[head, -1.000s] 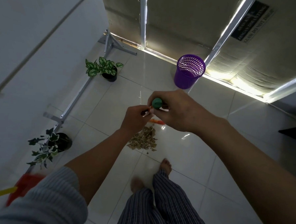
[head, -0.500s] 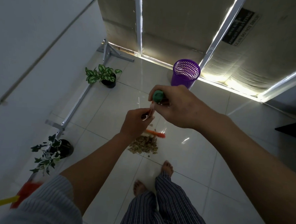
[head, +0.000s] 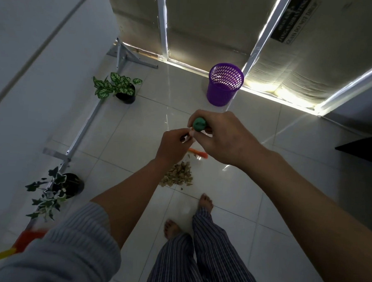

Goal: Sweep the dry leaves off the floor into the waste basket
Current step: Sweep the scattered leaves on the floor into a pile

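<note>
A pile of dry leaves (head: 177, 176) lies on the white tiled floor just ahead of my bare feet. My right hand (head: 220, 138) grips the top of a broom handle with a green end cap (head: 199, 124). My left hand (head: 173, 145) grips the same handle just below it. The broom's orange head (head: 198, 152) shows beyond the pile, partly hidden by my hands. The purple mesh waste basket (head: 223, 86) stands upright farther off, by the cardboard-covered wall.
Two potted plants, one (head: 119, 87) at the back left and one (head: 55, 190) at the near left, stand along a metal floor frame (head: 85, 127). An orange and yellow tool (head: 13, 246) lies at the lower left. A dark object (head: 365, 150) sits at the right edge.
The view has tilted and the basket now shows farther from my hands. The broom's orange head has shifted slightly right beyond the leaf pile. Both hands keep their grip.
</note>
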